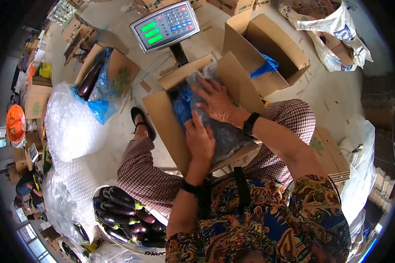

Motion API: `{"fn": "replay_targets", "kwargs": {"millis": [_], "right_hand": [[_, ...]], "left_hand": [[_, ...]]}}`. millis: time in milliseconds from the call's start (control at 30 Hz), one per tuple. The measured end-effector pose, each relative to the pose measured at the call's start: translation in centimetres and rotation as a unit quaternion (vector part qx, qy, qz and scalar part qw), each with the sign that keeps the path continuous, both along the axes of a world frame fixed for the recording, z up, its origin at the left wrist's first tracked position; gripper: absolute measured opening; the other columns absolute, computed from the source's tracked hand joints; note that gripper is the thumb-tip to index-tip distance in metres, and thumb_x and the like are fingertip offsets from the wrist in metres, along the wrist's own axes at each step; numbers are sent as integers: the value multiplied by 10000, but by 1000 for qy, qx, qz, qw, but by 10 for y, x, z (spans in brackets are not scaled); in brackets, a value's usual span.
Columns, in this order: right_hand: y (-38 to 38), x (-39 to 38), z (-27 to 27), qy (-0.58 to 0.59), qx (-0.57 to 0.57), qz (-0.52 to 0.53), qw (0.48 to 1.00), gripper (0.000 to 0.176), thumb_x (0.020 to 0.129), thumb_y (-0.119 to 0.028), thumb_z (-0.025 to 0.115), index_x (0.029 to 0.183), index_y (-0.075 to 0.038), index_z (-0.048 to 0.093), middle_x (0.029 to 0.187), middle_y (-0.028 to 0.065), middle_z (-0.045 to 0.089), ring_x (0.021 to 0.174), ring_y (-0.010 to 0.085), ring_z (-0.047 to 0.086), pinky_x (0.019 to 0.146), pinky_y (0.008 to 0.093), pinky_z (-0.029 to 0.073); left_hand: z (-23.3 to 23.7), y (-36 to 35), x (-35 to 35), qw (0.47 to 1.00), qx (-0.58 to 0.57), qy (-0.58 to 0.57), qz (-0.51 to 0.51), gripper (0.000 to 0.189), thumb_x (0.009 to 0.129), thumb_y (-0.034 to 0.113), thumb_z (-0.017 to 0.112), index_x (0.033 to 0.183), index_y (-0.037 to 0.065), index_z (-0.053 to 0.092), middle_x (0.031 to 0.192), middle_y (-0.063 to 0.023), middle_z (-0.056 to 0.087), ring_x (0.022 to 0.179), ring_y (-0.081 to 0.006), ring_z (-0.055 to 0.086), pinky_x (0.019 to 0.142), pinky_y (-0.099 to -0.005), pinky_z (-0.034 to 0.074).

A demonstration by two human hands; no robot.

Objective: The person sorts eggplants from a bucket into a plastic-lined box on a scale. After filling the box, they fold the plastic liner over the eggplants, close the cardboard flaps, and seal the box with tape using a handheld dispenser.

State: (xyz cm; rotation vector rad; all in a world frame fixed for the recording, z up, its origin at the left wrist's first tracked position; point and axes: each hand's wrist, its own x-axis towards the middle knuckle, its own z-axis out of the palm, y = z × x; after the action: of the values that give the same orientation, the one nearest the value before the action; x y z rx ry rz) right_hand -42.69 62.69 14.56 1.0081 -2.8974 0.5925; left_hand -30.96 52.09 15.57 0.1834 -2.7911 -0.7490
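An open cardboard box [162, 127] stands between my knees, below the scale. Inside it lie a blue plastic bag [181, 104] and a sheet of clear plastic [228, 138]. My right hand [217, 101] rests on the clear plastic near the far side of the box, fingers spread. Lower and to the left, my left hand [200, 138] reaches into the box, touching the plastic beside the blue bag. Its index finger points forward; its other fingers are partly hidden. What lies under the plastic cannot be made out.
A digital scale display [166, 25] rises behind the box. Another open box [289, 41] stands at the upper right. At the left are a box with an eggplant [91, 80] and bubble wrap [70, 125]. Eggplants [118, 210] fill a container at the lower left.
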Motion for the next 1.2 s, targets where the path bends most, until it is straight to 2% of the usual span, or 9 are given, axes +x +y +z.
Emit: {"fn": "replay_targets", "kwargs": {"millis": [67, 133, 233, 333, 400, 500, 700, 1100, 1200], "right_hand": [[-5, 0, -24, 12, -56, 8, 998, 644, 891, -276, 608, 1445, -82, 343, 1530, 168, 245, 1296, 415, 344, 1110, 480, 277], [-14, 3, -34, 20, -114, 14, 993, 645, 898, -271, 602, 1452, -80, 332, 1535, 171, 237, 1300, 421, 339, 1116, 478, 268], [-25, 8, -23, -117, -368, -23, 922, 625, 926, -256, 577, 1469, -124, 297, 1521, 174, 250, 1354, 418, 300, 1113, 505, 269], [-15, 5, -3, -46, -345, -67, 935, 606, 892, -230, 609, 1430, -102, 361, 1500, 189, 278, 1307, 410, 360, 1076, 494, 315], [-8, 0, 5, 80, -148, -39, 985, 546, 840, -196, 649, 1334, -59, 460, 1461, 190, 337, 1238, 393, 420, 1007, 464, 377], [-9, -1, 5, 85, -174, -13, 981, 486, 786, -177, 679, 1234, -56, 533, 1432, 162, 386, 1198, 374, 441, 951, 467, 400], [-17, 13, 24, 42, -166, 104, 980, 485, 797, -141, 686, 1253, -76, 535, 1450, 152, 377, 1282, 357, 385, 1006, 454, 382], [-23, -4, -35, -131, 29, -34, 990, 633, 874, -533, 556, 1428, -268, 408, 1535, 129, 270, 1339, 483, 275, 1037, 645, 284], [-16, -9, -43, -98, -29, -21, 995, 614, 897, -504, 526, 1446, -282, 368, 1540, 126, 246, 1332, 444, 294, 1015, 635, 288]], "left_hand": [[3, 1, 6, 995, -62, 78, -17, 699, 832, 45, 610, 1447, 0, 280, 1011, -196, 539, 889, -405, 541, 754, -457, 477], [6, -4, 21, 996, 84, -17, -38, 697, 788, 21, 646, 1420, 12, 353, 1012, -178, 536, 923, -379, 521, 778, -445, 461], [34, -11, 24, 995, 84, 10, -56, 656, 816, 42, 618, 1424, 54, 372, 1006, -216, 505, 883, -378, 546, 745, -445, 469], [25, -17, 20, 996, 59, 0, -63, 590, 800, 11, 618, 1367, 35, 455, 985, -205, 501, 872, -364, 545, 752, -447, 470], [15, -16, 15, 997, 55, -34, -45, 573, 794, 7, 619, 1350, 35, 479, 983, -201, 504, 874, -363, 547, 756, -446, 475], [13, -12, 23, 997, -42, 51, -50, 560, 781, 38, 621, 1328, 20, 501, 967, -165, 514, 856, -333, 549, 728, -413, 481], [34, -18, 36, 998, -16, -5, -67, 567, 796, 34, 623, 1335, -16, 454, 1037, -219, 509, 943, -403, 538, 801, -479, 471], [-9, -16, 26, 985, -29, 4, -168, 493, 782, -19, 579, 1265, -61, 492, 1273, -258, 447, 1138, -427, 454, 980, -520, 373], [-16, -8, 20, 986, -7, 34, -160, 478, 768, -31, 569, 1236, -89, 492, 1359, -275, 390, 1170, -450, 426, 998, -533, 359]]}}
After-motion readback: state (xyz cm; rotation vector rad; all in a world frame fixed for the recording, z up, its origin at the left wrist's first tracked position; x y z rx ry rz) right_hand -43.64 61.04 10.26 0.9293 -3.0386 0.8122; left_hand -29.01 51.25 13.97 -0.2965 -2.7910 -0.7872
